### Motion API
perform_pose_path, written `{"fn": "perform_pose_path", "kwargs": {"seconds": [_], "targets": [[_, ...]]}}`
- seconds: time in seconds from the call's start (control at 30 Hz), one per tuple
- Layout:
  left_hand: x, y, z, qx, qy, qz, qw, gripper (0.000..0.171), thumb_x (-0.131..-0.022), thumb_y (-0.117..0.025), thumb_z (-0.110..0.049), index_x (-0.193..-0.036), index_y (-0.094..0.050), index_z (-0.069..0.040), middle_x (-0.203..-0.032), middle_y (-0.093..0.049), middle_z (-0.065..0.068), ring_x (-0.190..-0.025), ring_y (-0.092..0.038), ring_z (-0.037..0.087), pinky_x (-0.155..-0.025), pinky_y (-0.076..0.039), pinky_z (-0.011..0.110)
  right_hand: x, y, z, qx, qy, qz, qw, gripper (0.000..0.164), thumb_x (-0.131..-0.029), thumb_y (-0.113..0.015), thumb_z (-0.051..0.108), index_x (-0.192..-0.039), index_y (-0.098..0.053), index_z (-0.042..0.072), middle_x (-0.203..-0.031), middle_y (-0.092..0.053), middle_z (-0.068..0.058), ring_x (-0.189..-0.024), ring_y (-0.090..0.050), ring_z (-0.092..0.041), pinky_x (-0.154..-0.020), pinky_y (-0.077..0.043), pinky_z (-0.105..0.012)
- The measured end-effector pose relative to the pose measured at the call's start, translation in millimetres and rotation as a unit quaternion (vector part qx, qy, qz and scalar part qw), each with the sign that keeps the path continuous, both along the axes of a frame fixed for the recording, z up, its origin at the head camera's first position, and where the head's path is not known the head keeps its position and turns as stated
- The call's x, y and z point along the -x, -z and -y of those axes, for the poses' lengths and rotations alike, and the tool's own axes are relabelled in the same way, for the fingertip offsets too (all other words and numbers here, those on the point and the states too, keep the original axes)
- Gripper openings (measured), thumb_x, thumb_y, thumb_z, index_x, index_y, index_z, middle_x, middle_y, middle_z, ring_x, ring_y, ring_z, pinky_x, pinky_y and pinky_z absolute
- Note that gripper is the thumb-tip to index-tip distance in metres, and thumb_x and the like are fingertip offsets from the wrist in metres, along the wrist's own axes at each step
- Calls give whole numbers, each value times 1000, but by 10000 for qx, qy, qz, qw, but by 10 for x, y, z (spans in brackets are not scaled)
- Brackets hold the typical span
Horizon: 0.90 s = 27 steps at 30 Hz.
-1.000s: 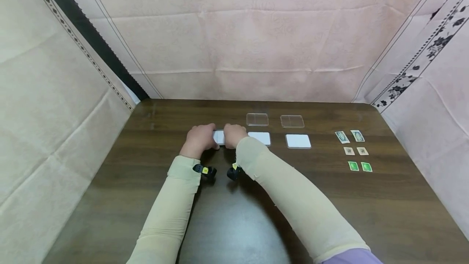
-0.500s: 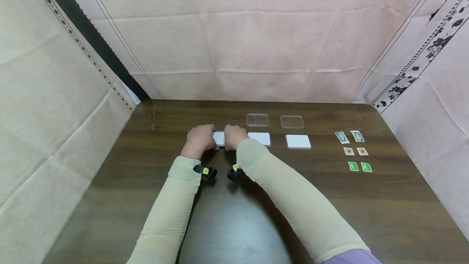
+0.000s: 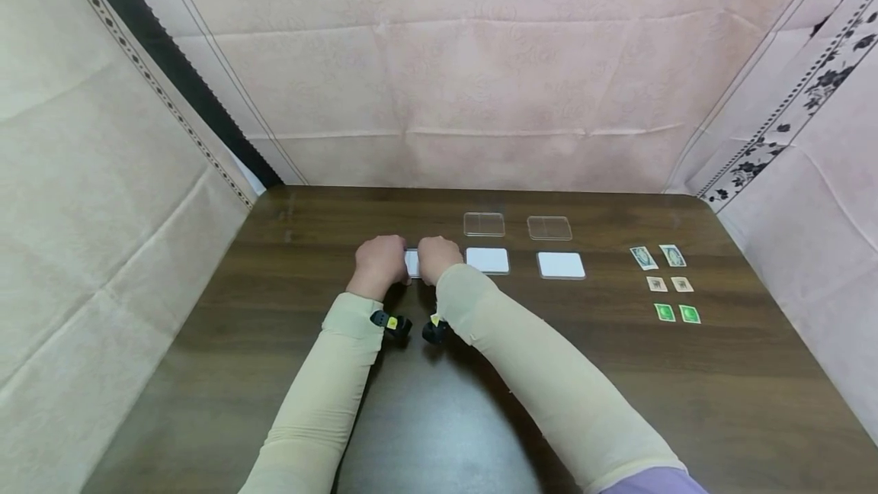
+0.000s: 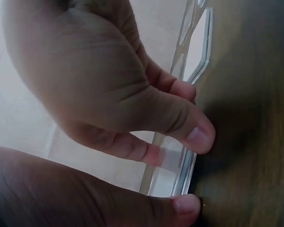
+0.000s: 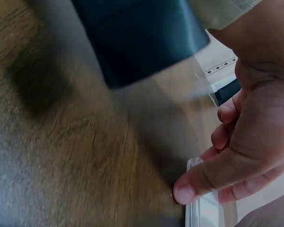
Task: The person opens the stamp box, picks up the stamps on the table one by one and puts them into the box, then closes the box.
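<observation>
Both hands grip one small flat rectangular case with a clear cover over white (image 3: pixel 412 263). My left hand (image 3: pixel 379 264) holds its left end, and my right hand (image 3: pixel 440 258) its right end. In the left wrist view the right hand (image 4: pixel 99 75) has its thumb on the case's near edge and a finger on its far side; the left thumb (image 4: pixel 185 204) presses the same edge lower down. The right wrist view shows the left hand (image 5: pixel 255 137) pinching the case (image 5: pixel 206 213) between thumb and fingers. Fingers cover most of the case in the head view.
Right of the hands lie two white rectangular pieces (image 3: pixel 488 260) (image 3: pixel 561 265). Behind them are two clear plastic covers (image 3: pixel 484 224) (image 3: pixel 549 228). Several small printed cards (image 3: pixel 644 258) lie in pairs on the brown table's right side. Cloth (image 3: pixel 480 82) hangs around the table.
The case and both hands have shifted slightly nearer to the person. My left hand has moved a little to the right, so the gap between the hands is narrower.
</observation>
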<state>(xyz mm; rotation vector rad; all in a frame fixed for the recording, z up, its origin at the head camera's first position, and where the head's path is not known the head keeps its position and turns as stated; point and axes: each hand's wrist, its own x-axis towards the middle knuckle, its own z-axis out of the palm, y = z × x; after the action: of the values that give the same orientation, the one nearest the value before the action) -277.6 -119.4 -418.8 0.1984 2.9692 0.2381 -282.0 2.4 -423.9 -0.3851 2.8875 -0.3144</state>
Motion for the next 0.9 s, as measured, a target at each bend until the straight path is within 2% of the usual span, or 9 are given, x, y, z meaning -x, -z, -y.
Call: {"fn": "perform_pose_path", "kwargs": {"seconds": [0.17, 0.3, 0.5, 0.67, 0.83, 0.9], "targets": [[4, -18, 3, -82, -4, 63, 9999, 37, -72, -90, -22, -103, -74, -10, -93, -70, 8, -76, -61, 26, -64, -53, 42, 1, -15, 22, -110, 5, -104, 9999, 18, -94, -68, 17, -108, -74, 6, -98, -73, -9, -73, -62, -19, -67, -53, -35], [10, -22, 11, -128, 34, 99, 9999, 36, -72, -89, -22, -103, -74, -11, -95, -70, 8, -77, -60, 26, -65, -52, 42, 15, -18, 12, -162, -39, -106, 9998, 17, -93, -70, 17, -106, -74, 7, -97, -73, -9, -73, -62, -19, -66, -52, -36], [26, -10, 40, -159, 60, 95, 9998, 37, -73, -88, -23, -105, -74, -13, -97, -71, 7, -80, -60, 27, -67, -52, 43, 16, -71, -14, -234, -127, 14, 9996, 14, -85, -79, 13, -97, -75, 8, -93, -73, -7, -72, -62, -19, -63, -52, -36], [38, -32, 91, -356, 33, 106, 9993, 44, -75, -88, -25, -115, -73, -15, -105, -71, 7, -87, -59, 28, -74, -51, 44, 22, -136, -39, -328, -153, 97, 9993, 17, -87, -77, 15, -103, -75, 9, -98, -74, -7, -78, -64, -20, -70, -55, -38], [74, -126, 161, -619, -15, 117, 9980, 50, -78, -87, -26, -123, -68, -12, -112, -70, 10, -94, -60, 31, -80, -52, 48, 69, -209, -89, -229, -98, -75, 9997, 30, -86, -81, 24, -110, -70, 11, -105, -73, -7, -94, -65, -28, -84, -54, -45], [104, -172, 185, -752, -43, 72, 9971, 54, -80, -86, -25, -128, -65, -11, -115, -69, 12, -98, -60, 32, -83, -52, 50, 90, -252, -118, -57, -22, -142, 9999, 41, -82, -85, 29, -115, -67, 12, -106, -72, -7, -98, -64, -31, -85, -54, -47]]}}
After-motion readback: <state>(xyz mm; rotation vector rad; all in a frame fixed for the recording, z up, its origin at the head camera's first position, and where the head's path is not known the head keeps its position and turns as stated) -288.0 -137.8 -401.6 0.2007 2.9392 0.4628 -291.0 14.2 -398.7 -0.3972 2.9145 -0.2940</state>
